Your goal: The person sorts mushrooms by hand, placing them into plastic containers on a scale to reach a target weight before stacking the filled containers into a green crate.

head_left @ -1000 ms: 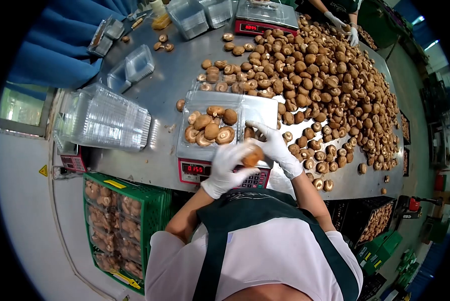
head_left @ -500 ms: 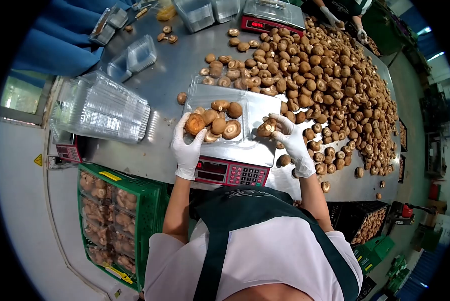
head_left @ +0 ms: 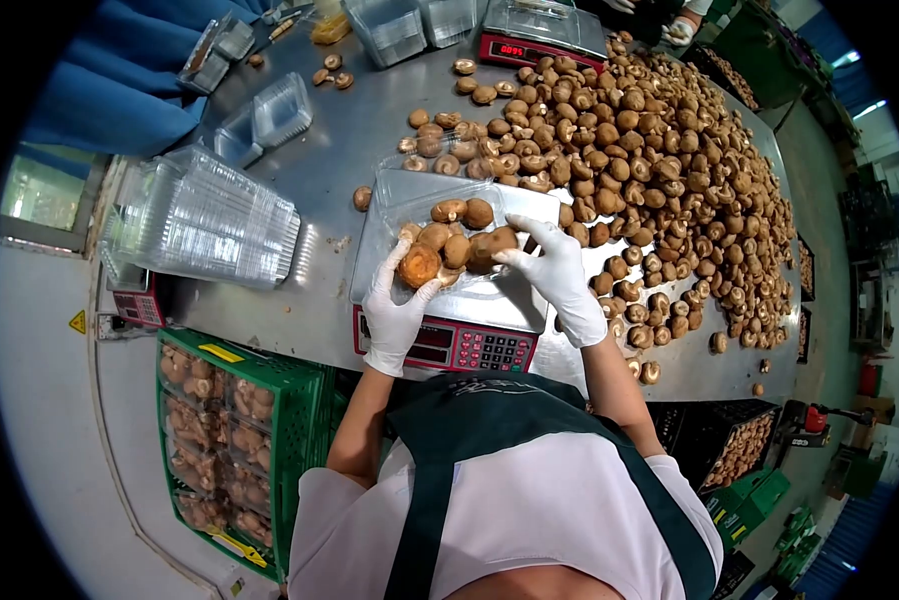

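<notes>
A clear plastic tray (head_left: pixel 394 212) lies on the metal pan of a red scale (head_left: pixel 466 345), with several brown mushrooms (head_left: pixel 434 236) inside. At the tray's near left, my gloved left hand (head_left: pixel 394 318) has its thumb and fingers closed around an orange-brown mushroom (head_left: pixel 419 266). From the right, my gloved right hand (head_left: pixel 561 278) grips a brown mushroom (head_left: pixel 492 247) over the tray's right part. That mushroom is slightly blurred, and the others partly hide the tray floor.
A large mushroom heap (head_left: pixel 659 170) covers the table's right side. Stacked clear trays (head_left: pixel 214 220) stand at left. A second scale (head_left: pixel 539 45) is at the far side, near a co-worker's gloved hand (head_left: pixel 679 32). Below left stands a green crate (head_left: pixel 304 400) of packed mushrooms.
My right hand has moved left over the tray with its mushroom. My left hand has shifted slightly right and down with the orange-brown mushroom. The co-worker's hands have moved away from the heap.
</notes>
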The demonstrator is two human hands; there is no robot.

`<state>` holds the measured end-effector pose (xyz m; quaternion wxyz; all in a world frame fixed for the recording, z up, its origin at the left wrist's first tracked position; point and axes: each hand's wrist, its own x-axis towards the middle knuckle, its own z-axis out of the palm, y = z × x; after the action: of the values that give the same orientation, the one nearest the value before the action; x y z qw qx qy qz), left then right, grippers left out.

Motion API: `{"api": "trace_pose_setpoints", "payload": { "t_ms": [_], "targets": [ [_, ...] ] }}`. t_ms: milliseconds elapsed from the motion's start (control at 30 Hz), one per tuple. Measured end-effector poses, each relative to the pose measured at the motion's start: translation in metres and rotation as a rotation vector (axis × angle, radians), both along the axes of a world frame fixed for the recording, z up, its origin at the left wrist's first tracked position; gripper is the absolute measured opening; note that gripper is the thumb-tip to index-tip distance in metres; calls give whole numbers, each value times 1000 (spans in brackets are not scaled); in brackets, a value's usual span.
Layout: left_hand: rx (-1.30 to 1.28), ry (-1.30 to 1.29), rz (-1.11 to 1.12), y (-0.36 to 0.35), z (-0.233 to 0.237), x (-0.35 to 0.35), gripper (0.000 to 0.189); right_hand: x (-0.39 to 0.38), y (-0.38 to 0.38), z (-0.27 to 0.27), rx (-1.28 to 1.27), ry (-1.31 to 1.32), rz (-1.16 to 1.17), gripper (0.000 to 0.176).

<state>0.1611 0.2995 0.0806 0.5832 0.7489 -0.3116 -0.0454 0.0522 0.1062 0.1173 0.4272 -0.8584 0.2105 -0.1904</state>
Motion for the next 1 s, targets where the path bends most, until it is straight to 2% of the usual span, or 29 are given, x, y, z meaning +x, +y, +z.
{"api": "trace_pose_setpoints", "payload": {
  "t_ms": [33, 67, 133, 200, 267, 300, 533, 600, 633, 767, 833, 867, 933, 967, 1000],
  "targets": [
    [28, -42, 21, 0, 2, -1, 55, 4, -3, -14, -238, -103, 4, 50],
    [27, -43, 23, -1, 4, -2, 55, 4, -3, -13, -240, -104, 7, 50],
    [109, -266, 111, 0, 7, -5, 61, 4, 3, -9, -103, -116, -106, 46],
    [75, -242, 124, -1, 6, -11, 61, -1, 1, -19, -40, -198, -120, 39],
    [-1, -272, 49, -4, 6, -14, 60, -12, 0, -15, 161, -40, -106, 40],
    [-19, -286, 16, -6, 7, -16, 58, -14, 1, -12, 161, -37, -105, 40],
    [-5, -273, 53, -20, 7, -19, 58, -9, 5, -15, -57, 18, -44, 49],
    [38, -291, 54, -18, 6, -15, 62, 1, 4, -17, -349, 22, 23, 49],
    [33, -289, 60, -19, 5, -13, 62, 7, 6, -6, -352, 150, 56, 48],
    [45, -302, 61, -19, 10, -9, 63, 15, 2, -14, -439, 207, 93, 48],
    [37, -301, 64, -19, 12, -9, 63, 11, -1, -15, -201, 139, -29, 46],
    [29, -295, 65, -20, 13, -10, 63, 7, -5, -15, -202, 139, -30, 46],
    [26, -333, 31, -24, 17, -17, 64, -9, -13, -17, 672, -28, 106, 44],
    [19, -375, -2, -28, 18, -20, 65, -17, -15, -18, 903, -127, 210, 47],
    [20, -396, -88, -31, 15, -23, 65, -23, -14, -22, 902, -139, 181, 47]
  ]
}}
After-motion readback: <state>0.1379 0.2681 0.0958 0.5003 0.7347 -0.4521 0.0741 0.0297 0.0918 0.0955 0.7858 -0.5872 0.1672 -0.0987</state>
